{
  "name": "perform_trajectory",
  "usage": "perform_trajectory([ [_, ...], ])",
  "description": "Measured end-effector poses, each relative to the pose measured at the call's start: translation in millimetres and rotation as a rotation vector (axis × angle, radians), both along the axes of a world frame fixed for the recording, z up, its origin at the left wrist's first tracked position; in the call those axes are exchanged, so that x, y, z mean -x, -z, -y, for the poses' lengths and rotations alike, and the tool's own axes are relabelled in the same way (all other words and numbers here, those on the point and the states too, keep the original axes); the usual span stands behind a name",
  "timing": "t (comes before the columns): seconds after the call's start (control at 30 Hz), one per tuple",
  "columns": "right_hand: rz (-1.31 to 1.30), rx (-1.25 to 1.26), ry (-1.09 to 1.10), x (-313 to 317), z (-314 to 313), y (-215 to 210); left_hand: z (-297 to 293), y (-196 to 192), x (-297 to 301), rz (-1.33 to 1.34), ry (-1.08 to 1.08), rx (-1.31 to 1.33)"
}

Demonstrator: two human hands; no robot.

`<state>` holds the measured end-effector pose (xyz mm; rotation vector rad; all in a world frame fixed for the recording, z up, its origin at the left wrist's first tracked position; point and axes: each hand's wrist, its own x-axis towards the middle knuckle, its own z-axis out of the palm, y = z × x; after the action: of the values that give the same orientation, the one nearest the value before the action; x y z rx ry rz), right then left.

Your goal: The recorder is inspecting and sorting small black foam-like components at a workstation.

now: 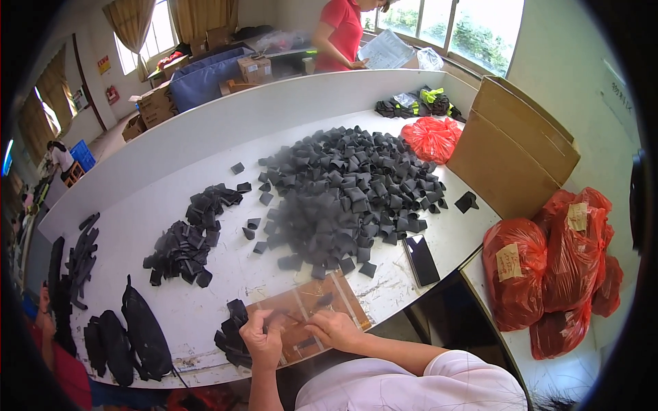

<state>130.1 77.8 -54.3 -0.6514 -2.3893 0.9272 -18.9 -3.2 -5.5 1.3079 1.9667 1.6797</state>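
Black piece (324,299) on brown board (343,291), just beyond right hand (334,327)

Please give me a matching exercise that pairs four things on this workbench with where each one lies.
Things:
1. red plastic bag
2. dark phone
3. brown board
4. flattened cardboard

Places:
A. under the left hand and right hand
B. standing at the table's right end
C. at the far end, beside the big pile of black pieces
D. flat near the front right edge

Pairs: 1-C, 2-D, 3-A, 4-B
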Motion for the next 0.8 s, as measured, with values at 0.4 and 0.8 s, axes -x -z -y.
perform_trajectory([
  [0.4,0.114,-0.167,0.048,-18,-5,51,2,3,-4,0.099,-0.017,-0.046],
  [0.8,0.075,-0.297,0.146,-11,-8,68,6,5,-5,0.1,0.031,-0.059],
])
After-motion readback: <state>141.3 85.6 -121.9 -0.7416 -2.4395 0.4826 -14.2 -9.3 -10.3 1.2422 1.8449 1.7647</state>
